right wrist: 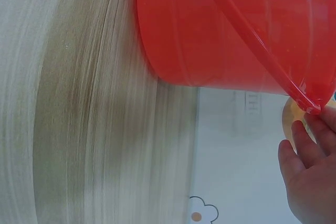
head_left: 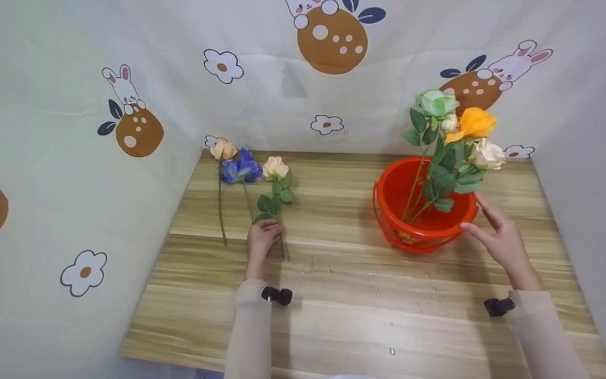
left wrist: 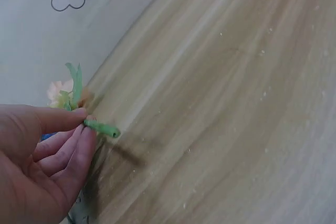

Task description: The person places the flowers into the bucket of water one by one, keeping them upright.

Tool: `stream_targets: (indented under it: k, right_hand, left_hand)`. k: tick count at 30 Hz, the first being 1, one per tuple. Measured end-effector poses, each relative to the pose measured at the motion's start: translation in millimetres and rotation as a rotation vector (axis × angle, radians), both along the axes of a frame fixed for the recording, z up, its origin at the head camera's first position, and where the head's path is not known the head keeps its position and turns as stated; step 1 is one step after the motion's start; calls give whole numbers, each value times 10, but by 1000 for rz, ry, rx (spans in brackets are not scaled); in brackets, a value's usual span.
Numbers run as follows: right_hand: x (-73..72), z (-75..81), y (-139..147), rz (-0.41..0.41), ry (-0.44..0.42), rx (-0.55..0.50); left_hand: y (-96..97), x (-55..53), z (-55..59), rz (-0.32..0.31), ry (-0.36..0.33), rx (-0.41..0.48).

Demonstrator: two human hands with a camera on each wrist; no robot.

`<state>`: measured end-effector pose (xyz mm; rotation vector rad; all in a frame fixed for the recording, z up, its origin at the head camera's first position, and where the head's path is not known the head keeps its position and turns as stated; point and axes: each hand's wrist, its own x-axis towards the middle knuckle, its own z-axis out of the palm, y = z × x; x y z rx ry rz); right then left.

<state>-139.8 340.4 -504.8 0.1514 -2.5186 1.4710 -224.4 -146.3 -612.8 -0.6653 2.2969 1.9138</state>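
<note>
My left hand (head_left: 264,239) pinches the green stem (left wrist: 102,128) of a peach rose (head_left: 275,168) between thumb and fingers, at the left part of the table. Left of that rose lie a blue-purple flower (head_left: 242,167) and another peach rose (head_left: 223,149). My right hand (head_left: 500,242) touches the rim of a red bucket (head_left: 387,205) on its right side, thumb and fingers spread. In the right wrist view its fingers rest by the end of the bucket's handle (right wrist: 257,45). A green rose (head_left: 438,103), an orange flower (head_left: 476,123) and a cream rose (head_left: 487,154) stand in the bucket.
The wooden table (head_left: 334,316) has small droplets or specks scattered over its middle and front. Behind and beside it hangs a pale cloth (head_left: 261,105) printed with rabbits and flowers. The bucket stands at the back right.
</note>
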Motion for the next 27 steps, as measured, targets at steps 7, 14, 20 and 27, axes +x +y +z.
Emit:
stream_targets:
  k: [7, 14, 20, 27]
  right_hand:
    - [3, -3, 2, -5, -4, 6]
    - [5, -3, -2, -10, -20, 6]
    - [5, -6, 0, -10, -25, 6]
    - [3, -14, 3, -12, -25, 3]
  left_hand:
    - [42, -3, 44, 15, 19, 159]
    - [90, -26, 64, -6, 102, 184]
    - [139, -21, 136, -18, 162, 284]
    - [199, -32, 235, -9, 159, 348]
